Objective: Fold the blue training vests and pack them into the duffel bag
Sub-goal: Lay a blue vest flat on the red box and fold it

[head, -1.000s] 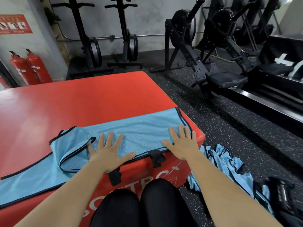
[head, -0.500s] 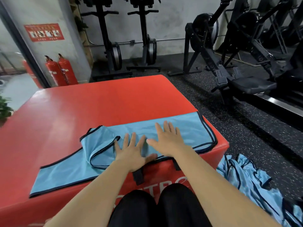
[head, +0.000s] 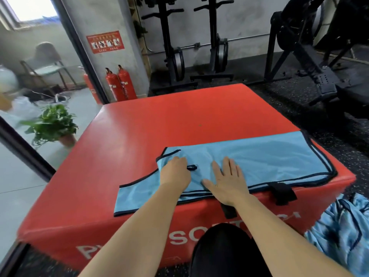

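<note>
Left hand [head: 175, 173] grasping a fold of the blue vest [head: 269, 156], right hand [head: 228, 181] flat, palm down on it

Daylight pours in from a window [head: 34, 7] at 10 o'clock, blown out to white. The room below it at 9 o'clock is hazy and smeared, and the plant [head: 52, 124] there is soft. The box [head: 179, 116] top takes even, soft light with a faint sheen. The vest [head: 259, 156] on it is clearly lit, with only thin shadows at its folds. The machines [head: 299, 37] at 1 o'clock sit in dimness, their detail lost in black. The spare vests [head: 339, 226] at 4 o'clock are blurred. Wide-angle bending bows the door frame [head: 75, 37] and the box edges.
</note>
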